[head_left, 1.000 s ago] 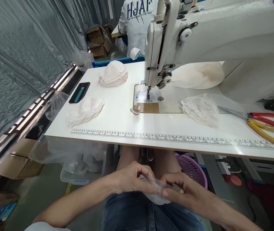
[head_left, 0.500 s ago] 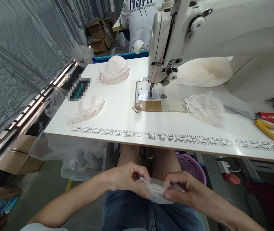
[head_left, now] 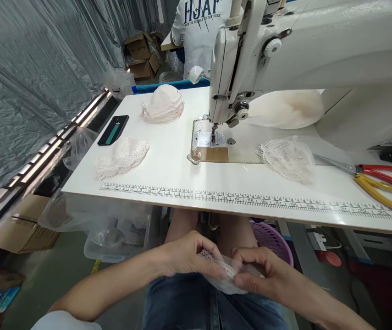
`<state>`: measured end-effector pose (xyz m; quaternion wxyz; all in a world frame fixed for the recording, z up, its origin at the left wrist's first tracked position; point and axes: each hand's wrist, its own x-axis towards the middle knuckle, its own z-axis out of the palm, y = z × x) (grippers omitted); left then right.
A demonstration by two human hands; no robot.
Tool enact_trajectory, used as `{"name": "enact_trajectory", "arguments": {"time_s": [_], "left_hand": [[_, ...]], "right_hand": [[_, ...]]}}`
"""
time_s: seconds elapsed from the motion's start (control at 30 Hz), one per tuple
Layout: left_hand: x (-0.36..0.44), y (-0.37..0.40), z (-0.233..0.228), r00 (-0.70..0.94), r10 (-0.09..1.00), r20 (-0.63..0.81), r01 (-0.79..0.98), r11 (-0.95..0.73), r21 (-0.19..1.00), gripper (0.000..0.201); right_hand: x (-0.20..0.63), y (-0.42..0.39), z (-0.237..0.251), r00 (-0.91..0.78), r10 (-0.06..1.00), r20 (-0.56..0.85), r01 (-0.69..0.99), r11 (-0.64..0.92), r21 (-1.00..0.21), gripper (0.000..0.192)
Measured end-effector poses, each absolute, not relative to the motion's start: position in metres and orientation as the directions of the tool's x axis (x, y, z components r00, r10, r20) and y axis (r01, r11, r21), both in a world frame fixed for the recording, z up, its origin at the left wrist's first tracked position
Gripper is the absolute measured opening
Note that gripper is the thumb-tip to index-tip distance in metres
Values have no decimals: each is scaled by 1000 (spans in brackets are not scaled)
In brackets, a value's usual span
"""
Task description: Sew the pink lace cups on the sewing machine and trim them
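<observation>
Above my lap, a piece of white lace-edged fabric (head_left: pixel 228 285) is stretched between both hands. My left hand (head_left: pixel 199 259) pinches its scalloped edge between thumb and fingers. My right hand (head_left: pixel 256 268) is closed on the other end of that edge, thumb on the near side. Part of the piece is hidden behind the fingers. On the table lie a lace-edged piece (head_left: pixel 287 158) right of the needle, more white lace pieces (head_left: pixel 122 157) at left, and a stack of pale fabric cups (head_left: pixel 164 104) behind them.
A sewing machine (head_left: pixel 228 78) stands over the white table (head_left: pixel 168 169), whose front edge bears a printed ruler. Scissors (head_left: pixel 371 174) with red and yellow handles lie at right, a phone (head_left: pixel 113 130) at left. Below are a purple basket (head_left: pixel 274 243) and a plastic bin (head_left: pixel 104 252). A person (head_left: pixel 199 39) sits beyond.
My left hand has moved slightly right along the lace edge, closer to my right hand, and covers more of it. The camera view has shifted slightly.
</observation>
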<state>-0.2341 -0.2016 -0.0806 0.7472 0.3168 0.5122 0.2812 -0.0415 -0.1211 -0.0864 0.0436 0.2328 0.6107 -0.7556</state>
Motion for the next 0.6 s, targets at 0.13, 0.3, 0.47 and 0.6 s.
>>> {"name": "enact_trajectory", "arguments": {"time_s": [0.13, 0.3, 0.47, 0.6], "left_hand": [[-235, -201, -61, 334, 766, -549, -100, 608, 787, 23], [-234, -190, -9, 478, 795, -373, -169, 500, 849, 22], [-237, -158, -1, 457, 809, -371, -149, 480, 864, 29], [-245, -137, -15, 389, 777, -495, -41, 551, 833, 34]], "right_hand": [[-36, -120, -70, -900, 215, -380, 315, -284, -906, 23], [-19, -107, -34, -957, 183, -223, 201, -130, -971, 34], [-36, -95, -45, -817, 572, 73, 104, 270, -957, 28], [-56, -90, -64, -636, 751, 176, 96, 303, -948, 19]]}}
